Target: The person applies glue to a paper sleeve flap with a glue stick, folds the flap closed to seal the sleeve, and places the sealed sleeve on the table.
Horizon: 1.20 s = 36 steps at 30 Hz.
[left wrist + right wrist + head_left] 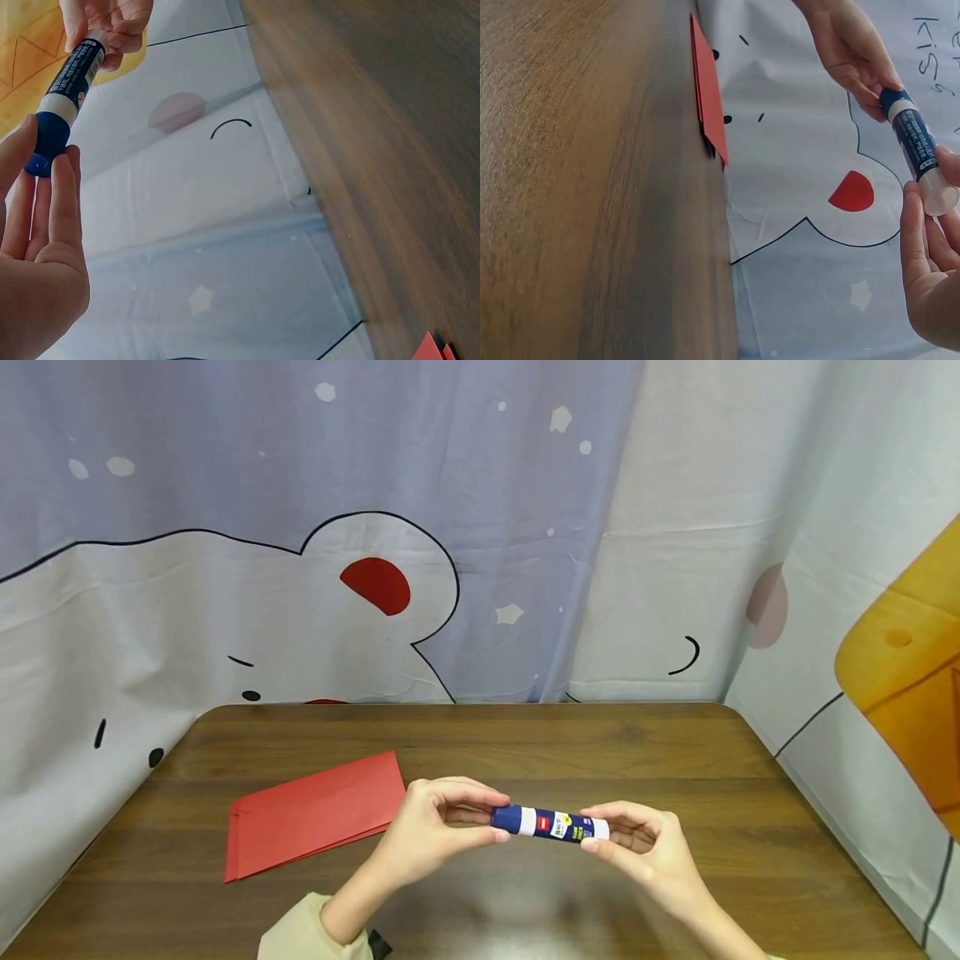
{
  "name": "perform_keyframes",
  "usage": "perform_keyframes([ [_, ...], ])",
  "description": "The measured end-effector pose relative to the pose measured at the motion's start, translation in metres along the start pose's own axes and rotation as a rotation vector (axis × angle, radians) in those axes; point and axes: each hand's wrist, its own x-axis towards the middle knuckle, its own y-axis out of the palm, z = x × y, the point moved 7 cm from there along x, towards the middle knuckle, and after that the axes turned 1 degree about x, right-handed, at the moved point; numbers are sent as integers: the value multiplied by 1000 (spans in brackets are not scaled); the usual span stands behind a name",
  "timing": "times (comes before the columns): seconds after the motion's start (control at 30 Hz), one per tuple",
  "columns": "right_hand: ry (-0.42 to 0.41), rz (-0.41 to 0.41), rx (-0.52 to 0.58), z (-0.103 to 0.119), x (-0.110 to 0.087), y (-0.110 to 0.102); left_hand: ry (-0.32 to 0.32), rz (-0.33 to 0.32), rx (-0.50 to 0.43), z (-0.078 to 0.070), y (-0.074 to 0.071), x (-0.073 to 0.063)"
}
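A glue stick point(551, 824) with a navy label, a blue cap and a white base is held level above the table, between both hands. My left hand point(431, 827) pinches the blue cap point(52, 135) between thumb and fingertips. At the other end, my right hand point(648, 852) grips the white base point(936, 191) with its thumb and fingers. The cap sits against the white collar of the tube. To the left of my left hand, red paper envelopes point(315, 814) lie on the table, one partly over another.
The brown wooden table point(600, 743) has rounded far corners. Behind it and along both sides hangs a curtain point(517, 527) with cartoon bears and stars. A pale sleeve point(315, 931) covers my left forearm near the table's front.
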Motion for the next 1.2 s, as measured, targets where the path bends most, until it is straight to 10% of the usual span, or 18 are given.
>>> perform_keyframes([
  [1.2,-58,-5,70,5,-9,7,-21,24,-113,0,9,-4],
])
